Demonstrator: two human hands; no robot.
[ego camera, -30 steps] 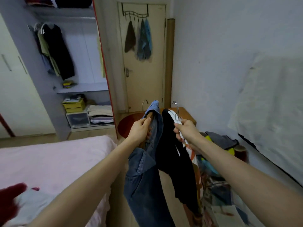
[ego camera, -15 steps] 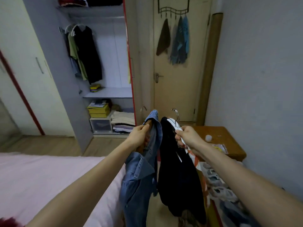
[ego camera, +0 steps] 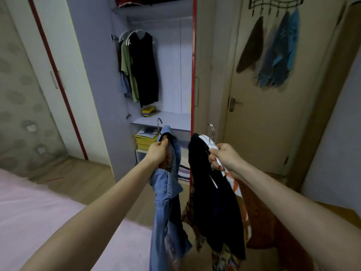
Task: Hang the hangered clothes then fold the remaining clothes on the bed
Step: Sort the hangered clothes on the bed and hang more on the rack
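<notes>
My left hand (ego camera: pixel 158 151) grips the hanger of a blue denim shirt (ego camera: pixel 168 202), whose metal hook sticks up above my fingers. My right hand (ego camera: pixel 224 156) grips a white hanger (ego camera: pixel 207 141) carrying a black garment (ego camera: pixel 213 202) with a patterned orange piece behind it. Both bundles hang at chest height in front of the open wardrobe (ego camera: pixel 156 75). On its rail, at the left, hang a black dress (ego camera: pixel 143 65) and a green shirt (ego camera: pixel 127 67). The pink bed (ego camera: pixel 39 222) lies at lower left.
A red-edged wardrobe door (ego camera: pixel 193 55) stands open beside the room door (ego camera: pixel 273 94), which carries towels on a hook rack. Yellow boxes (ego camera: pixel 145 140) and folded clothes fill the wardrobe's lower shelves. A wooden bedside table (ego camera: pixel 293 231) is at lower right.
My view has swung left and moved closer to the wardrobe; the bedside table and wall have slid out to the right. Both hands keep hold of their hangers.
</notes>
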